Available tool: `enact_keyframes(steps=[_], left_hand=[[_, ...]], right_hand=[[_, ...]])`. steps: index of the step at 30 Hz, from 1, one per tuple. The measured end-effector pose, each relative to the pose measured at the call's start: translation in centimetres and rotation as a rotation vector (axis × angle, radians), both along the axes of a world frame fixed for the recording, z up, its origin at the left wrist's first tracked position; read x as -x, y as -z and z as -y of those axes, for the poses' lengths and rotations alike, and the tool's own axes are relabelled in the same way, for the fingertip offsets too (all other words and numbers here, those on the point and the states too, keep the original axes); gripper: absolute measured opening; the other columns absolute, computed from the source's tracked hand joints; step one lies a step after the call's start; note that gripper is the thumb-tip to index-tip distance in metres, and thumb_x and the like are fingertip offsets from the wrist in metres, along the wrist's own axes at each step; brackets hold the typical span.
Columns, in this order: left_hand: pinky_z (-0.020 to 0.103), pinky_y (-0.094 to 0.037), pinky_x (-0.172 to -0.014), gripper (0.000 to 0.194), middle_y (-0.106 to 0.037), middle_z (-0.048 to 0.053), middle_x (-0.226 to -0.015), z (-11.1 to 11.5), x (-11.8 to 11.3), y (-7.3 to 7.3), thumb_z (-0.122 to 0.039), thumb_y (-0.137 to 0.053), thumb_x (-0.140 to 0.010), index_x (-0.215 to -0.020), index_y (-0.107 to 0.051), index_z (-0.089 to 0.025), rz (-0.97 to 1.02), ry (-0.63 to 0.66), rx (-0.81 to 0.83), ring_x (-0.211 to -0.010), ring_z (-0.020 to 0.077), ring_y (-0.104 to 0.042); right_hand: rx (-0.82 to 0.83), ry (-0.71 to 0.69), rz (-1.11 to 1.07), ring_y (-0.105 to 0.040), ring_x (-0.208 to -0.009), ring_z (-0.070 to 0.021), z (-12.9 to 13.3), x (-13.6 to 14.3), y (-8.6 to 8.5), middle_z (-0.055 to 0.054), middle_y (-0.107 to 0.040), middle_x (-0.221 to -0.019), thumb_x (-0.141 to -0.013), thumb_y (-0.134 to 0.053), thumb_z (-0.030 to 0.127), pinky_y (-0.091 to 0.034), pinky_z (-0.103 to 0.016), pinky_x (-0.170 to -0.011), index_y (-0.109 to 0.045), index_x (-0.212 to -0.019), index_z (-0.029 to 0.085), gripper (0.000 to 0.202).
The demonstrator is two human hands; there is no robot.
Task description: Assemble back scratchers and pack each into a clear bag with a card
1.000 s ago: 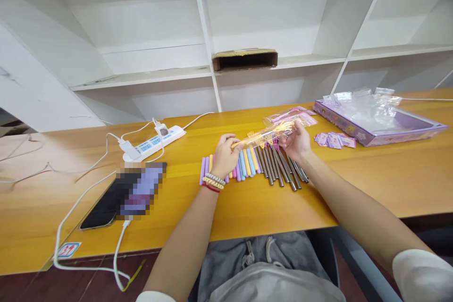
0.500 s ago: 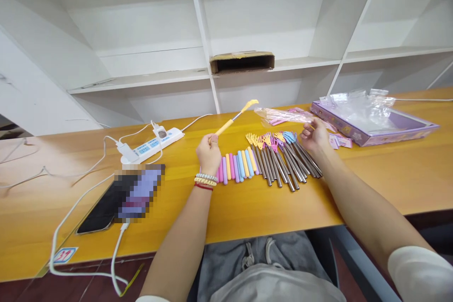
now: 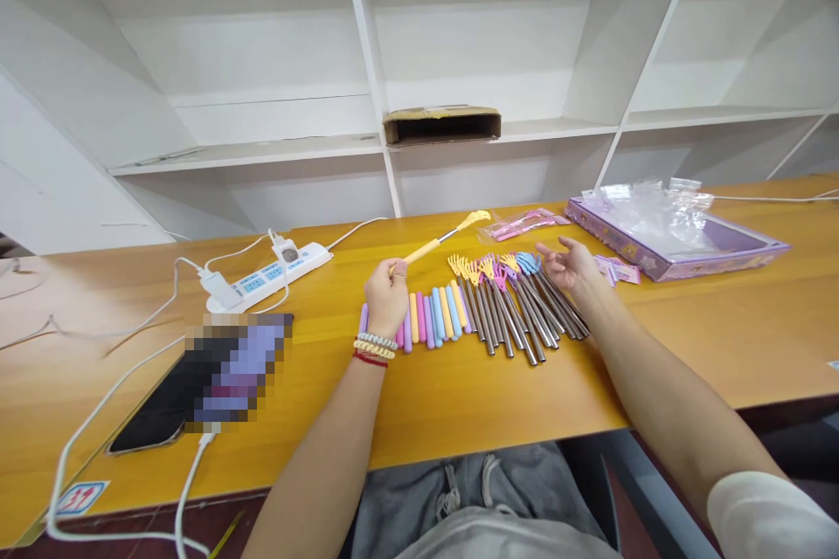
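My left hand (image 3: pixel 386 297) is closed round the yellow handle of a back scratcher (image 3: pixel 423 252), whose yellow claw tip points up and to the right. Below and beside that hand lies a row of pastel handle tubes (image 3: pixel 433 319) in purple, pink, blue and yellow. Metal rods (image 3: pixel 517 314) with small yellow, pink and blue claw heads are spread to the right of the tubes. Over their right end hovers my right hand (image 3: pixel 565 266), fingers apart and holding nothing. A clear packet with pink items (image 3: pixel 524 225) rests behind the rods.
A purple tray box (image 3: pixel 714 269) holding clear plastic bags stands at the right, with small pink packets (image 3: pixel 620 270) beside it. At the left are a power strip (image 3: pixel 275 275), cables and a phone (image 3: pixel 154 410). An open cardboard box (image 3: pixel 442 124) sits on the shelf.
My right hand has let go of the clear packet, which now lies on the table, and its fingers have spread. The back scratcher in my left hand has tilted lower.
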State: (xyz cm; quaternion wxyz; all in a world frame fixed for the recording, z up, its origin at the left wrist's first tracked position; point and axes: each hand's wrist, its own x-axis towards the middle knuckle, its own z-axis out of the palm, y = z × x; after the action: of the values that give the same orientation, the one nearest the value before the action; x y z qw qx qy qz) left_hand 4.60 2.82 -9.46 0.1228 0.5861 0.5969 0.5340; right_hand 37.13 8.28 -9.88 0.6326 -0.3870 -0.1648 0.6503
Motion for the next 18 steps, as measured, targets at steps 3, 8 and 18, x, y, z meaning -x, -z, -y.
enact_keyframes(steps=[3, 8, 18], left_hand=[[0.026, -0.038, -0.061, 0.027, -0.059, 0.002, -0.071, -0.1, 0.0, 0.2, -0.038, -0.043, -0.087, -0.085, -0.06, -0.016, 0.011, 0.01, -0.008, -0.063, 0.0142, -0.051], [0.026, -0.039, -0.063, 0.026, -0.059, 0.002, -0.073, -0.1, -0.2, 0.4, -0.037, -0.044, -0.087, -0.087, -0.06, -0.016, 0.019, 0.053, -0.041, -0.064, 0.0143, -0.052], [0.027, -0.041, -0.066, 0.019, -0.062, 0.004, -0.08, 0.2, -0.7, 0.8, -0.031, -0.048, -0.086, -0.093, -0.059, -0.017, -0.094, 0.197, -0.1, -0.072, 0.0153, -0.056]], right_hand=[[0.07, -0.125, -0.069, -0.034, -0.031, -0.0036, 0.7, 0.7, -1.0, -0.006, -0.063, -0.069, -0.092, -0.034, 0.03, -0.017, -0.012, -0.022, -0.043, -0.089, 0.016, 0.017], [-0.182, -0.182, 0.012, -0.038, -0.032, -0.0054, 1.7, 2.5, -2.0, -0.005, -0.064, -0.063, -0.089, -0.039, 0.043, -0.017, -0.015, -0.024, -0.053, -0.087, 0.015, 0.032], [-0.445, -0.3, 0.263, -0.04, -0.033, -0.0052, 3.8, 7.6, -1.3, -0.001, -0.065, -0.067, -0.073, -0.059, 0.057, -0.013, -0.018, -0.031, -0.05, -0.086, 0.022, 0.039]])
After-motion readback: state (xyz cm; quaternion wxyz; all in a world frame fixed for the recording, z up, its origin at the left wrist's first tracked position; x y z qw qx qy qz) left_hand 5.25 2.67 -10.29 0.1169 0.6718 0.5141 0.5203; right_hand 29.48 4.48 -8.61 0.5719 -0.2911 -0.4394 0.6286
